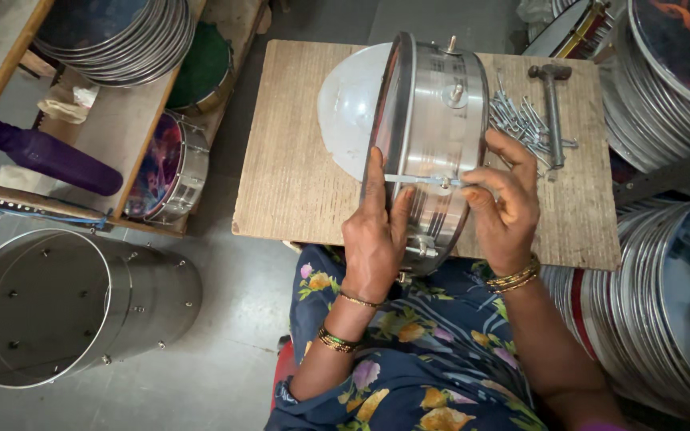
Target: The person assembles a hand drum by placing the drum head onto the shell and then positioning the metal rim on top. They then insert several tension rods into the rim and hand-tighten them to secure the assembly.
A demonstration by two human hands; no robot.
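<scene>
A shiny metal drum shell (441, 120) with a white skin (353, 108) stands on its edge on a small wooden board (297, 160). My left hand (375, 231) grips the drum's rim, thumb pressing a thin metal tension rod (421, 180) against the shell. My right hand (505, 203) pinches the other end of that rod at a lug on the shell's side. Both wrists wear bangles.
A hammer (553, 100) and a pile of metal rods (521, 124) lie on the board's right part. Stacked drum frames (664, 96) stand at the right, a bare metal cylinder (65, 303) on the floor at left, shelves with more drums (165, 168) upper left.
</scene>
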